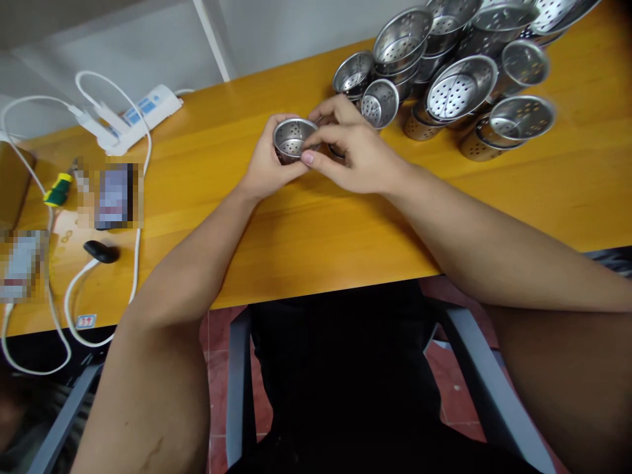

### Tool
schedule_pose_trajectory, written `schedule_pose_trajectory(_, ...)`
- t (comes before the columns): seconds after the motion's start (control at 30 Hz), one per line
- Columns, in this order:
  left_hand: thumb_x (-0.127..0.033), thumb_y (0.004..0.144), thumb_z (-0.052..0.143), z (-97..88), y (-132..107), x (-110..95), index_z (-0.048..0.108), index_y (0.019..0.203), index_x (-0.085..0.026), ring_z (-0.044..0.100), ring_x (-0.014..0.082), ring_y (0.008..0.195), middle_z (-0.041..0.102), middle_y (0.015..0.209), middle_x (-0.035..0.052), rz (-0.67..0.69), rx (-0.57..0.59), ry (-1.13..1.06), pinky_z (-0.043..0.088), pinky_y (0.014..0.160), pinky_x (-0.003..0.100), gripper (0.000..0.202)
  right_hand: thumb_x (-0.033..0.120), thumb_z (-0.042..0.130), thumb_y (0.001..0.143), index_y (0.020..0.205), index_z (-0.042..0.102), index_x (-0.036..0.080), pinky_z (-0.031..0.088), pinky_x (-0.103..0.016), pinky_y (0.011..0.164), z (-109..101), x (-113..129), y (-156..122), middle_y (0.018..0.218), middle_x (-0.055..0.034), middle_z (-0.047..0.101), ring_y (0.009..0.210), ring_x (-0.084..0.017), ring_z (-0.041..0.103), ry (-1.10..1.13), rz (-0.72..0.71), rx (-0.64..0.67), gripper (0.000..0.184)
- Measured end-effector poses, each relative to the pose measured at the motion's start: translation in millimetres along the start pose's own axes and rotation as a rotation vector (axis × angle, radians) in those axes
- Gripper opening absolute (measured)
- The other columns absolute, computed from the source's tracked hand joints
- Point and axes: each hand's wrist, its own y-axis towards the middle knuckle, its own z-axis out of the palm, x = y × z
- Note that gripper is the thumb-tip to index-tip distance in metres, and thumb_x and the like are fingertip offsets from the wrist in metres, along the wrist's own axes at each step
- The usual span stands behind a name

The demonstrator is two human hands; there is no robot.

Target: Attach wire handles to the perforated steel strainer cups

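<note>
My left hand (266,166) is wrapped round the outside of a small perforated metal cup (291,139), just above the table. The cup's open mouth faces up, and small holes show in its wall and bottom. From the right, my right hand (353,145) reaches over the cup's near-right rim, its thumb and bent fingers closed on the edge. Part of that rim is hidden behind the fingers. Close beyond my right hand stands another small perforated cup (380,103), tilted toward me.
Several perforated metal cups and baskets (461,89), some nested, crowd the back right of the yellow table (306,247). At the left lie a power strip (148,118), white cables, a blurred phone (113,197), a green-yellow handled tool (58,190) and a black object (101,251).
</note>
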Motion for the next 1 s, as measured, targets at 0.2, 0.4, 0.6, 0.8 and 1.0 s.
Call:
schedule_pose_trajectory(0.2,-0.096,0.074,0.105,0.5,-2,-2,0.057,0.144,-0.032,0.080,0.0364,0.134,0.074,0.139,0.0090,-0.024,0.058,-0.013,0.064,0.122,0.053,0.106,0.075,0.086,0.109,0.127,0.093,0.054,0.059,-0.075,0.121,10,-12,-2,0.148,-0.0069,0.076,0.157,-0.049,0.058,-0.026,-0.038,0.042,0.028)
schedule_pose_trajectory(0.4,-0.097,0.079,0.101,-14.5,1,7,0.057,0.142,-0.036,0.077,0.0355,0.135,0.073,0.143,0.0093,-0.012,-0.052,0.039,0.061,0.126,0.054,0.099,0.064,0.080,0.113,0.134,0.087,0.054,0.055,-0.072,0.128,2,-4,-2,0.163,-0.0042,0.070,0.159,-0.047,0.058,-0.119,-0.030,-0.062,0.024)
schedule_pose_trajectory(0.6,-0.073,0.073,0.118,-65.8,6,30,0.062,0.128,-0.035,0.061,0.0445,0.157,0.068,0.146,0.0102,-0.214,-0.378,0.310,0.049,0.143,0.066,0.088,0.013,0.060,0.112,0.144,0.080,0.026,0.048,-0.053,0.135,-47,-18,9,0.156,-0.0206,0.069,0.154,-0.034,0.060,-0.506,0.072,-0.348,0.040)
schedule_pose_trajectory(0.8,-0.083,0.083,0.109,-81.5,3,54,0.059,0.135,-0.032,0.065,0.0372,0.157,0.074,0.150,0.0084,-0.286,-0.368,0.396,0.049,0.141,0.066,0.088,0.016,0.062,0.113,0.169,0.074,0.027,0.029,-0.062,0.139,-77,-37,9,0.181,-0.0224,0.048,0.170,-0.041,0.041,-0.684,0.491,-0.227,0.058)
schedule_pose_trajectory(1.0,-0.076,0.080,0.112,-78.7,1,58,0.059,0.134,-0.033,0.068,0.0369,0.155,0.076,0.152,0.0081,-0.315,-0.334,0.403,0.048,0.139,0.066,0.087,0.020,0.069,0.118,0.167,0.074,0.018,0.013,-0.063,0.146,-73,-48,15,0.178,-0.0240,0.054,0.169,-0.040,0.043,-0.757,0.559,-0.165,0.050)
